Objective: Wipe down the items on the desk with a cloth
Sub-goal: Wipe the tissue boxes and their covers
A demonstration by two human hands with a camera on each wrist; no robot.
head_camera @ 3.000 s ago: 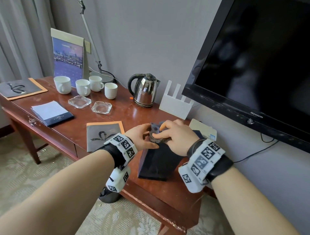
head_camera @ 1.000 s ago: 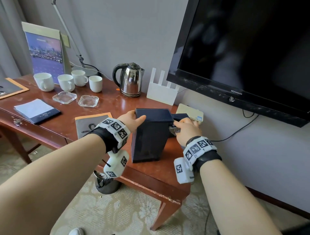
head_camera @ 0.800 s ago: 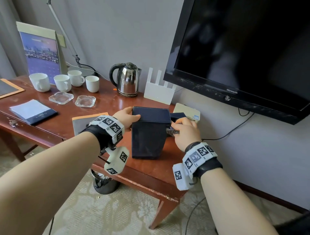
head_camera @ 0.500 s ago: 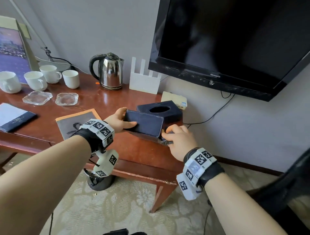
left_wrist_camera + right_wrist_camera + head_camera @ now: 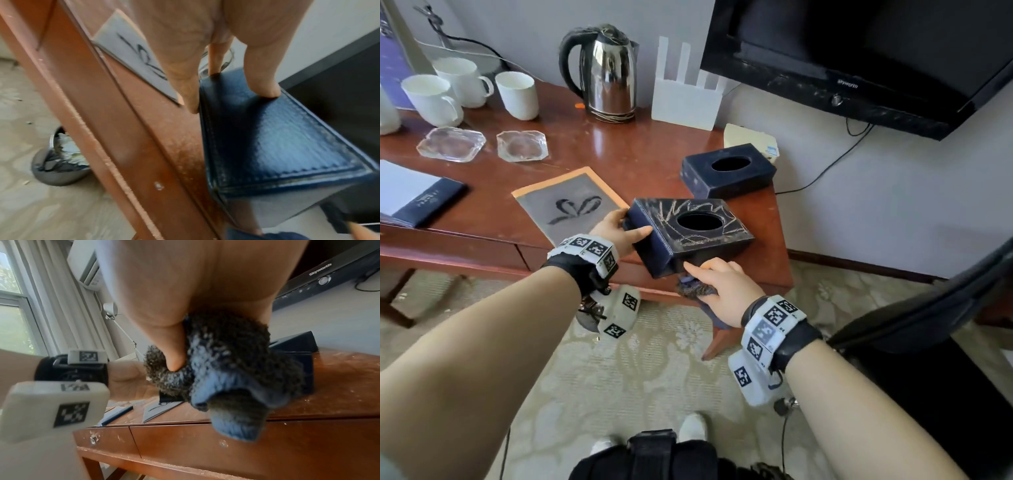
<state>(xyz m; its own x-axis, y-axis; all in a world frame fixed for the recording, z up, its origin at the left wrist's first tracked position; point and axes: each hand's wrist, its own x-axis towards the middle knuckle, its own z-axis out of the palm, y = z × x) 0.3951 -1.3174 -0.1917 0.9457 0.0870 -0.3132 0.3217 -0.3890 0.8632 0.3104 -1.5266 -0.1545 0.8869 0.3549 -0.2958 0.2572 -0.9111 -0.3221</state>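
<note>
Bench (image 5: 599, 150): a red-brown wooden top is seen, carrying all the task's things; pale flecks and scuffs are visible along its front edge in the right wrist view.
Held box (image 5: 690, 233): a dark blue tissue box is now held with its oval opening facing up, tilted, at the bench's near right corner. A second ago it was stood on end with a plain side towards the camera, so it has been turned over and lowered. Pale streaks are seen across the top face around the opening.
Second box (image 5: 727, 171): a matching dark box lies flat just behind the held one, apart from it.
Left hand (image 5: 619, 228): the box's left end is gripped, thumb on the near side and fingers (image 5: 265, 84) laid over the stitched edge.
Right hand (image 5: 722, 286): it is closed round the cloth, the forefinger extended to the lower front edge of the box.
Cloth (image 5: 228, 366): a dark fuzzy cloth with a blue backing is bunched in the right hand, below the box's near corner; whether it touches the box cannot be told.
Meaning: the sides are judged to be wiped already; the streaked top face is presented next, and the kettle (image 5: 607, 73), cups (image 5: 517, 96) and glass dishes (image 5: 522, 145) appear not yet reached.
</note>
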